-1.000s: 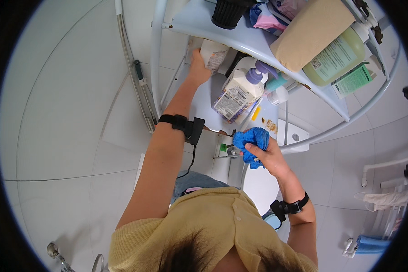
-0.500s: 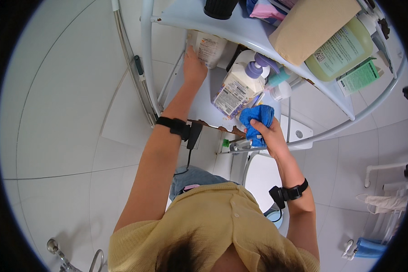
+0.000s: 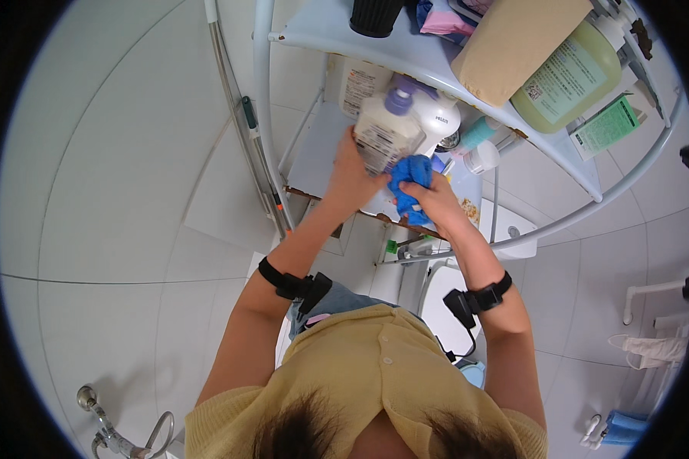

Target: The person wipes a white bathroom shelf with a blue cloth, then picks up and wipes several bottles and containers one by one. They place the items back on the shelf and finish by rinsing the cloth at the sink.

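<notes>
head view, looking down at a corner shelf rack (image 3: 589,180) in a white-tiled room. a white pump bottle (image 3: 386,131) with a purple top is gripped by the left hand (image 3: 350,180), whose fingers are wrapped around its lower part; the bottle is tilted and held just above the lower shelf (image 3: 314,153). a blue cloth (image 3: 412,183) is bunched in the right hand (image 3: 436,203), the fingers curled and pressed together over it; the cloth is held against the bottom of the bottle, touching it. a second white bottle (image 3: 440,118) is seen just behind the held one, and another white bottle (image 3: 360,80) further back on the same shelf. on the upper shelf a large bottle of green liquid (image 3: 570,80), a tan block (image 3: 513,42) and a black cup (image 3: 375,14) are seen. a black band is worn on each wrist.
</notes>
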{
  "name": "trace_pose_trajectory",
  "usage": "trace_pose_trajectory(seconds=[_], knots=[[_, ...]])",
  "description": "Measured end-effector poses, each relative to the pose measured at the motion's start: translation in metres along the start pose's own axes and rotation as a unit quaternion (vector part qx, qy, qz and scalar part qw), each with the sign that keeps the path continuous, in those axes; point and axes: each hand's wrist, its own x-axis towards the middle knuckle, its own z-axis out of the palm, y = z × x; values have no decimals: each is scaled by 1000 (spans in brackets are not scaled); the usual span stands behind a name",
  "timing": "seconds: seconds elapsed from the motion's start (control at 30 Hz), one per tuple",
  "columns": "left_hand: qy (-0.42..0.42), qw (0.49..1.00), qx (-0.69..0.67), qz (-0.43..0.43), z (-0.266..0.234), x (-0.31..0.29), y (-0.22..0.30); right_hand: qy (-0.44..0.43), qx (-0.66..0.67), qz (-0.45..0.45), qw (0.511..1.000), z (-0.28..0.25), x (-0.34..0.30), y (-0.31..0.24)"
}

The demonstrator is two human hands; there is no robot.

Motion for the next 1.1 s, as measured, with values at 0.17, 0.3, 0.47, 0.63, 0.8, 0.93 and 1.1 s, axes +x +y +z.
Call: trace_pose_trajectory(seconds=[0.17, 0.3, 0.47, 0.63, 0.8, 0.93, 1.1], knots=[[140, 984, 95, 52, -17, 26, -26, -43, 10, -23, 999, 22, 31, -7], [172, 975, 140, 13, -24, 42, -46, 24, -3, -15, 1000, 10, 15, -2], [162, 973, 160, -44, -30, 58, -54, 130, -55, -35, 989, -38, 19, 12], [235, 958, 158, -54, -23, 55, -28, 123, -56, -70, 988, -48, 36, -2], [136, 987, 69, -46, -16, 38, -42, 7, -24, -26, 999, -32, 45, -4], [92, 995, -13, -20, -15, 33, -50, -17, -28, -19, 999, 3, 43, -9], [29, 999, -14, -44, -28, 16, -47, 18, 27, -50, 998, 0, 63, -2]])
